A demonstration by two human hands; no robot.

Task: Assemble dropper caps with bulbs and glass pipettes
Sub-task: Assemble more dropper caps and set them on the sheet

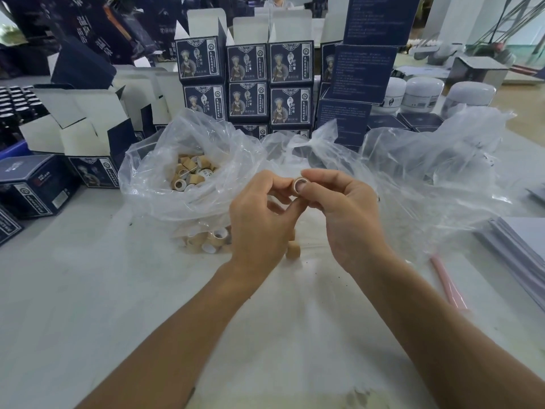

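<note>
A tan cap (300, 185) is held up between both hands above a white desk (73, 290), its pale open end turned toward the camera. The left hand (262, 222) is curled, thumb and forefinger pinching the cap's left side; the right hand (345, 219) is curled round its right side, with a fingertip pressed at the opening. Whether a bulb is seated inside cannot be told.

Open desk surface is seen below and to the left of the forearms. Room narrows just beyond the hands, where a clear plastic bag (188, 172) stands open to the upper left, part filled with more tan caps (191, 172). Loose caps (211, 240) lie under the left hand, one (292, 250) standing between the wrists. Crumpled plastic sheeting (427, 172) is spread beyond and to the right of the right hand.

Stacked dark blue boxes (247, 84) form a wall behind the bag, with open cartons (79, 122) to the far left and white jars (421, 93) to the far right. A pink stick (448, 284) and a stack of grey sheets (522, 246) lie right of the right forearm, near the desk's edge.
</note>
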